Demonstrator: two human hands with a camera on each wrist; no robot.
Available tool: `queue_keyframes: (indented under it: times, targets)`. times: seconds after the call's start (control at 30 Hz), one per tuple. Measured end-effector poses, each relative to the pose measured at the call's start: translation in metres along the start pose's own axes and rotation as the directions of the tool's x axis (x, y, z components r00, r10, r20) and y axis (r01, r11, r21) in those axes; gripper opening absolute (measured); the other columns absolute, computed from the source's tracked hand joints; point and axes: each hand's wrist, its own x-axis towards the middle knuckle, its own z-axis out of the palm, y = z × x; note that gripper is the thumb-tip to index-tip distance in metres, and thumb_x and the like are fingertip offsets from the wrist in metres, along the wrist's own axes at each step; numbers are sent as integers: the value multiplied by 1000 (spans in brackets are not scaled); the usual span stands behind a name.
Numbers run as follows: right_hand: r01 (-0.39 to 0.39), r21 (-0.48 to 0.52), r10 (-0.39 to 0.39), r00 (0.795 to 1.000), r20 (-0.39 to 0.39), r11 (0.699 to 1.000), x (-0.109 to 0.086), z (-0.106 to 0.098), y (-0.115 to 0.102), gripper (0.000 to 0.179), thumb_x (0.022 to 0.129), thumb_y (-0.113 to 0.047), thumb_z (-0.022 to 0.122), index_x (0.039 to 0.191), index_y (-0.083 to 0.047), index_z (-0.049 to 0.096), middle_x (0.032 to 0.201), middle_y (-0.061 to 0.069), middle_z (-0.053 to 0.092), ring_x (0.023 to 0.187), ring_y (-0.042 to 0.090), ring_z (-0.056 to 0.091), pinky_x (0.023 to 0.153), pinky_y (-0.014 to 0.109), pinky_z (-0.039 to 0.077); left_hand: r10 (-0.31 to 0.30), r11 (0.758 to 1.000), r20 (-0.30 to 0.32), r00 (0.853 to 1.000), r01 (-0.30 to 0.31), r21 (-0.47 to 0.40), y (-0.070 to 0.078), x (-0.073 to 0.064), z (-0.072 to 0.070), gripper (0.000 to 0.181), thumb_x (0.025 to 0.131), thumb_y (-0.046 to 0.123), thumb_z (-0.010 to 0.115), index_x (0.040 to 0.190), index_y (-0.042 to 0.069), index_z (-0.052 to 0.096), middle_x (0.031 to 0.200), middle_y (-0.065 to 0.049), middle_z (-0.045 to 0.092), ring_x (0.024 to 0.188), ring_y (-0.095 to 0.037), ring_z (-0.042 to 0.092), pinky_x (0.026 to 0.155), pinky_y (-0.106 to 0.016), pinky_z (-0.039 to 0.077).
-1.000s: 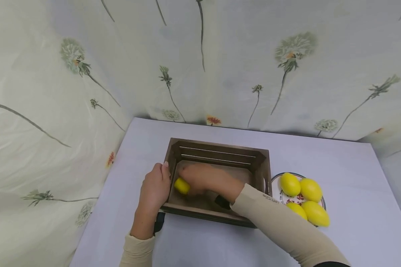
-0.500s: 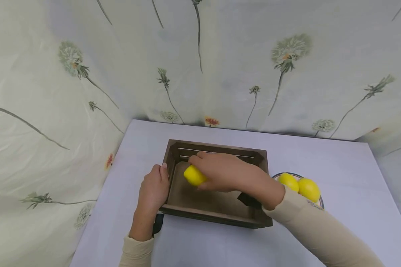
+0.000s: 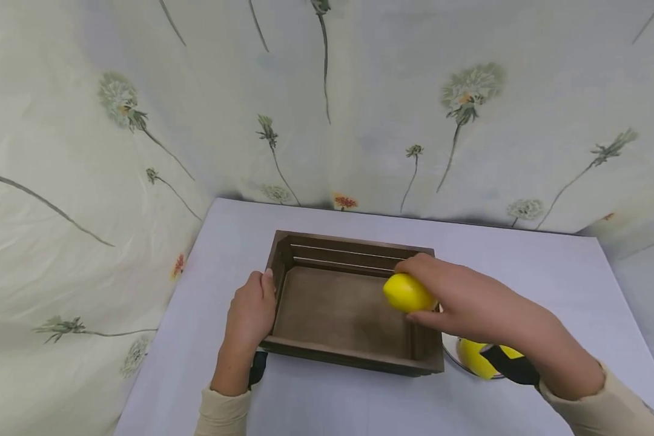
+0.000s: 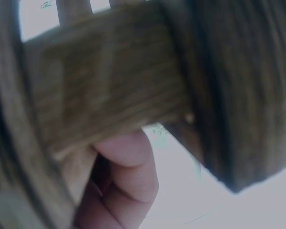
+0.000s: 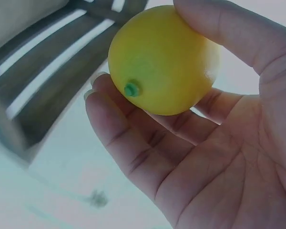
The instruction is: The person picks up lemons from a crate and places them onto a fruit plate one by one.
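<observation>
A brown wooden crate (image 3: 332, 315) stands on the table, and no fruit shows on its bottom. My left hand (image 3: 252, 306) grips the crate's left end; in the left wrist view its fingers (image 4: 133, 171) curl under a slat (image 4: 109, 81) of the crate. Above the crate's right end, my right hand (image 3: 469, 300) holds a yellow lemon (image 3: 409, 293) between thumb and fingers. Seen from the right wrist, the lemon (image 5: 164, 62) shows a small green stem end, with the thumb on one side and fingertips on the other.
Right of the crate lies a round plate (image 3: 451, 357) with yellow lemons (image 3: 475, 357), mostly hidden under my right hand and wrist. A white cloth covers the table (image 3: 316, 393). Behind it hangs a curtain (image 3: 370, 139) printed with dandelions.
My right hand has lifted the lemon from the crate's left part and carried it right to the crate's right end. My left hand keeps its grip on the crate.
</observation>
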Motion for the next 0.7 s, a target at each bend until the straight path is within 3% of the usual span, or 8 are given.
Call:
queue_keyframes:
  times: [0.17, 0.33, 0.57, 0.7]
  targets:
    - [-104, 73, 107, 994, -35, 992, -33, 6, 24, 53, 89, -24, 85, 132, -26, 55, 112, -13, 56, 88, 9, 57, 74, 31, 53, -6, 1000, 5, 1000, 6, 2, -1, -1, 0, 44, 115, 35, 34, 99, 1, 57, 72, -9, 54, 60, -25, 54, 52, -38, 43]
    - [-152, 112, 164, 981, -106, 982, -54, 22, 52, 57, 87, -17, 86, 133, -21, 54, 125, -3, 53, 97, 15, 56, 80, 32, 56, -11, 1000, 5, 1000, 11, 5, -2, -2, -1, 45, 115, 36, 34, 100, 1, 58, 73, -10, 55, 60, -25, 54, 51, -38, 43]
    - [-244, 159, 263, 958, -113, 957, -63, 58, 87, 61, 83, -14, 87, 135, -9, 55, 127, 11, 55, 101, 25, 56, 83, 47, 57, -4, 1000, 9, 1000, 4, -1, -2, -2, 0, 45, 115, 36, 35, 102, 0, 58, 73, -9, 55, 60, -24, 53, 51, -37, 42]
    - [-308, 91, 317, 943, -99, 947, -61, 85, 101, 63, 80, -13, 88, 134, -6, 57, 124, 13, 61, 103, 30, 56, 85, 56, 56, 2, 1000, 7, 1000, -2, -11, -1, -2, 1, 45, 115, 36, 35, 101, 0, 58, 73, -9, 55, 59, -24, 53, 50, -37, 42]
